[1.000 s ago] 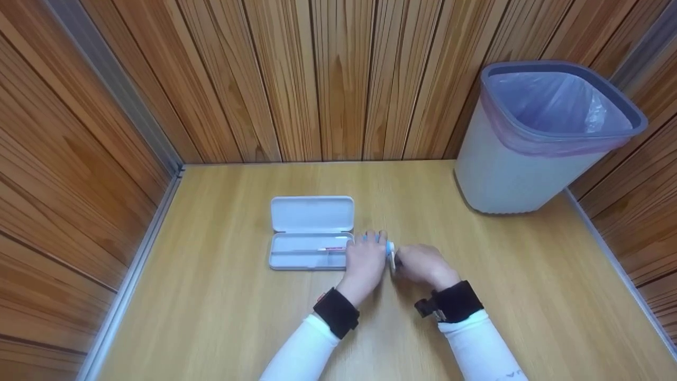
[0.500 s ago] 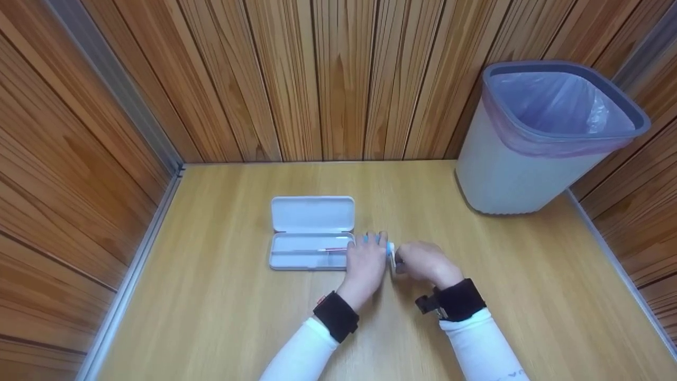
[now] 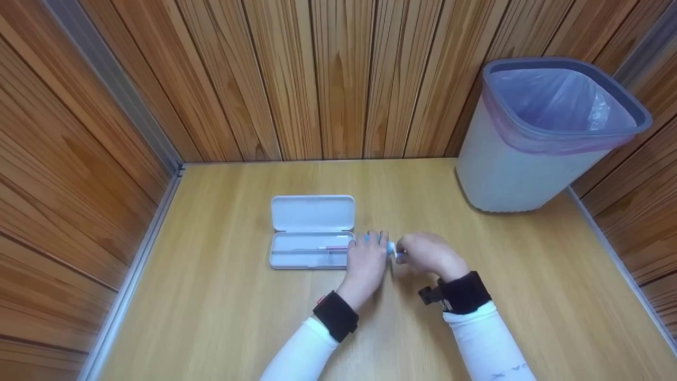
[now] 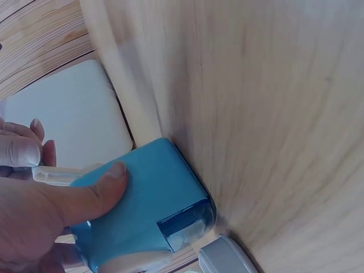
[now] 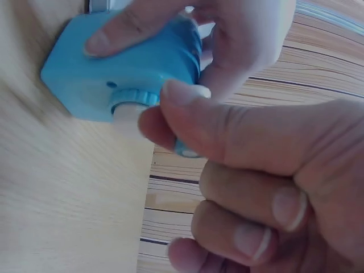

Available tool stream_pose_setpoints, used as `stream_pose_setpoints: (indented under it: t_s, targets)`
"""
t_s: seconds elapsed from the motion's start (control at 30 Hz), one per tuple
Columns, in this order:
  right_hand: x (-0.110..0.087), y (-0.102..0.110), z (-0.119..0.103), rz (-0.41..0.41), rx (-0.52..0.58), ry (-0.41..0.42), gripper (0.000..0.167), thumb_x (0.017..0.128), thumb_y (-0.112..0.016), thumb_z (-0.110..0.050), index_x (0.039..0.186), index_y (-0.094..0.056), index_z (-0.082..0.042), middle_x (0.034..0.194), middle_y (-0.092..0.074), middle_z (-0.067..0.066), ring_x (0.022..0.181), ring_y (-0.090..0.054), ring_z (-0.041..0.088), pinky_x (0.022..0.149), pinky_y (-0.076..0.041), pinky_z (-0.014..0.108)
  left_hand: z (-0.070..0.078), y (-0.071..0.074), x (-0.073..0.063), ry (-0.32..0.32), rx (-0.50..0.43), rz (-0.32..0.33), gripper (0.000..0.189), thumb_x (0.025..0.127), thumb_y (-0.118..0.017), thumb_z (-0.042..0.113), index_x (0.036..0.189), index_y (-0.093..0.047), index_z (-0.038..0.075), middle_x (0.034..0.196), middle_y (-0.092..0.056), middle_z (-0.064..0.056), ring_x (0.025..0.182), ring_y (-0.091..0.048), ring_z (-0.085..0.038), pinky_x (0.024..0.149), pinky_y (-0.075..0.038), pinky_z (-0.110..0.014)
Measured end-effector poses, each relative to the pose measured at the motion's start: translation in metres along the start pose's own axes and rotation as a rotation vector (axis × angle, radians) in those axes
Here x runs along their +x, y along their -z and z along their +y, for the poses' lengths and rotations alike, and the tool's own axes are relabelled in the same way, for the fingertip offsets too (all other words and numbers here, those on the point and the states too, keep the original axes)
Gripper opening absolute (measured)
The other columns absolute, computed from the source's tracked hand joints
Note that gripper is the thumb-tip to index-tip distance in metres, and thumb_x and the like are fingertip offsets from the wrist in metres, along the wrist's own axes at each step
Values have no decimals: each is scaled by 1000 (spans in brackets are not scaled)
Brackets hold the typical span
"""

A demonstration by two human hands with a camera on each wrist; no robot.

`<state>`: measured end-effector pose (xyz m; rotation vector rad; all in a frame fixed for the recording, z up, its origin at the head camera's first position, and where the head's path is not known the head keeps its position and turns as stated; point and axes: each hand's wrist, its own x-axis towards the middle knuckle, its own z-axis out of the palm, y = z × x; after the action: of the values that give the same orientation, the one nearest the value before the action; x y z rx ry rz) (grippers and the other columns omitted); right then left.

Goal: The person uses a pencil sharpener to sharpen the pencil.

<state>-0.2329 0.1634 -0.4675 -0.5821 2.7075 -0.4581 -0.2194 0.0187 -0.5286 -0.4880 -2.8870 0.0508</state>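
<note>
My left hand (image 3: 366, 260) grips a blue crank pencil sharpener (image 4: 151, 187) from above and holds it on the table, its thumb lying across the blue body. A thin pencil (image 3: 334, 247) sticks out to the left of that hand, over the tray; its other end is hidden under the fingers. With thumb and forefinger my right hand (image 3: 429, 255) pinches the small handle (image 5: 185, 150) of the sharpener's white crank arm (image 4: 56, 175). The remaining right fingers are curled beside it. An opened pale pencil case (image 3: 296, 261) lies just left of the sharpener, lid (image 3: 313, 212) laid back.
A white waste bin (image 3: 529, 177) with a grey rim and a thin bag liner stands at the back right. Wood-plank walls (image 3: 338, 79) enclose the wooden table (image 3: 222, 296) at the back and both sides.
My right hand has moved slightly up and away from me, and the crank arm has turned with it. The left hand and the pencil case stay where they were.
</note>
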Motion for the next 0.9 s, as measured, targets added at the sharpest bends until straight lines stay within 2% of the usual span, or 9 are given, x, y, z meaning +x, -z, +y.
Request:
stream_pose_setpoints:
  t_s: [0.37, 0.43, 0.53, 0.67, 0.8, 0.9]
  targets:
    - [5, 6, 1, 15, 24, -18, 15, 85, -75, -14, 98, -77, -7, 76, -66, -2, 60, -56, 14, 55, -47, 31, 0, 2, 5, 12, -3, -39, 38, 97, -55, 24, 135, -59, 19, 113, -63, -5, 94, -61, -24, 75, -51, -39]
    - [6, 7, 1, 18, 25, -19, 14, 87, -73, -13, 99, -77, -7, 76, -66, -1, 60, -56, 15, 55, -48, 31, -1, 1, 5, 8, -9, -30, 37, 97, -55, 23, 133, -59, 18, 112, -63, -4, 92, -61, -23, 74, -51, -39]
    - [9, 9, 2, 35, 15, 16, 14, 89, -71, -13, 100, -76, -5, 78, -67, 0, 62, -56, 15, 57, -48, 31, -2, -1, 3, -4, 5, 22, 33, 95, -57, 23, 128, -62, 19, 106, -63, -3, 87, -61, -22, 70, -49, -36]
    - [15, 15, 8, 41, 33, 33, 19, 92, -68, -16, 105, -75, -4, 90, -71, 6, 75, -63, 21, 67, -52, 37, -3, -2, 1, -17, 20, 58, 32, 94, -59, 23, 125, -64, 20, 103, -63, -1, 83, -60, -20, 65, -48, -33]
    - [20, 20, 15, 58, 85, 1, 22, 94, -66, -17, 111, -73, -5, 102, -71, 11, 92, -66, 28, 77, -54, 44, -3, -1, 3, -15, 19, 55, 34, 94, -59, 21, 128, -64, 21, 105, -64, -1, 87, -61, -21, 68, -49, -35]
    - [19, 19, 15, 101, 86, 4, 21, 92, -68, -17, 110, -74, -6, 101, -72, 9, 92, -67, 27, 78, -54, 43, -3, -1, 3, -14, 28, 58, 35, 94, -59, 21, 128, -64, 21, 106, -65, -2, 88, -61, -21, 69, -50, -36]
